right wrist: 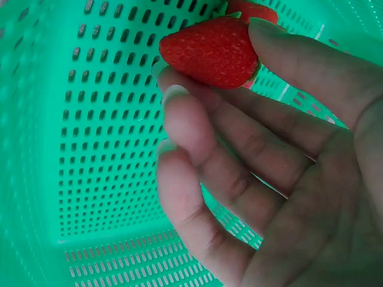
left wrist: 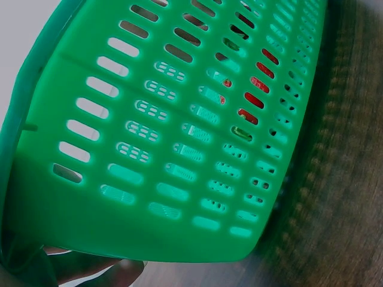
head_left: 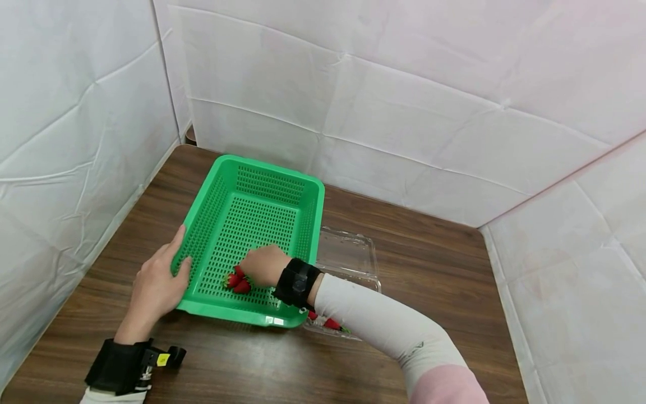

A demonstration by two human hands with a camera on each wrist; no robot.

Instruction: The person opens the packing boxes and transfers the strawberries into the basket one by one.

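A green slotted basket (head_left: 252, 185) lies on the wooden table. My left hand (head_left: 160, 279) holds its left rim, thumb hooked over the edge; in the left wrist view its fingers (left wrist: 90, 268) show under the basket wall (left wrist: 149, 149). My right hand (head_left: 259, 265) is down inside the basket near its front. It pinches a red strawberry (right wrist: 206, 51) between thumb and fingers, just above the basket floor (right wrist: 90, 149). Other strawberries (head_left: 237, 281) lie on the floor beside it, and show red through the slots (left wrist: 254, 98).
A clear plastic clamshell box (head_left: 348, 255) sits open against the basket's right side, with strawberries (head_left: 330, 323) in its near part, partly hidden by my right forearm. White panels wall in the table on the left, back and right. Bare wood (head_left: 429, 269) lies to the right.
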